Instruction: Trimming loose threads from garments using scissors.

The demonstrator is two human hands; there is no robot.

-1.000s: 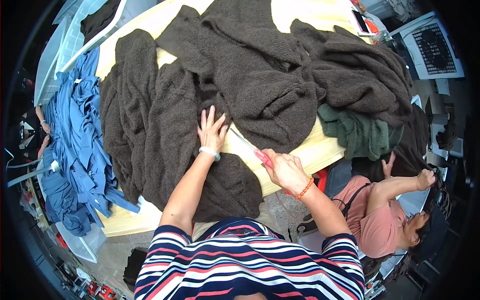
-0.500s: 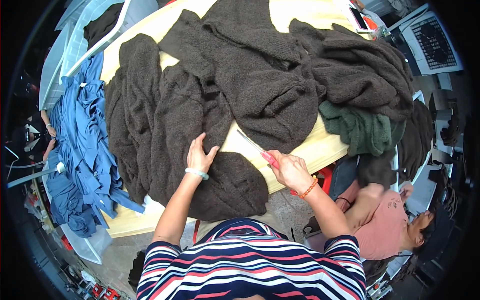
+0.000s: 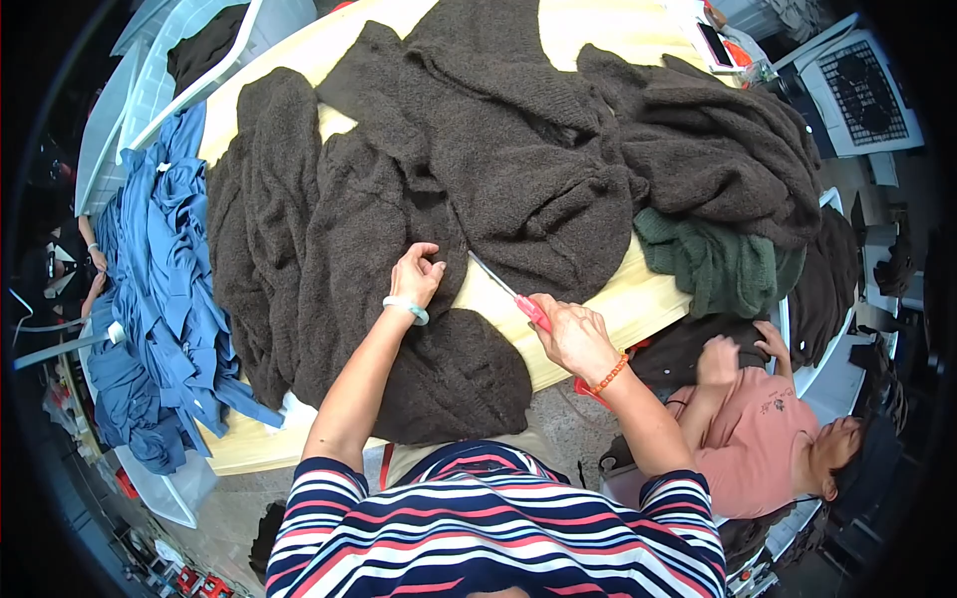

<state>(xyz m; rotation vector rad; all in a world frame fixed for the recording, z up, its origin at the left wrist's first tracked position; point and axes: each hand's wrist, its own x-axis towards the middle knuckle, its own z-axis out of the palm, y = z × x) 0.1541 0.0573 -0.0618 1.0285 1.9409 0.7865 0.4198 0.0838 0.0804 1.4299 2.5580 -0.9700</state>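
Curling, left hand [image 3: 415, 279] farther forward than before, over brown garment [image 3: 354, 239]

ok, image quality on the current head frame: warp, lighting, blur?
Head view: fisheye bows the table's near edge, black at the rim; bare wood is bright, the dark brown clothes keep readable folds; left hand, right hand and red-handled tool look fairly sharp; a co-worker's hand looks smeared, probably motion.

Right hand [image 3: 576, 341] is hiding part of the red handle [image 3: 532, 312] at the table's [image 3: 638, 284] near edge, middle brown garment [image 3: 523, 120] running out of view toward the far edge.
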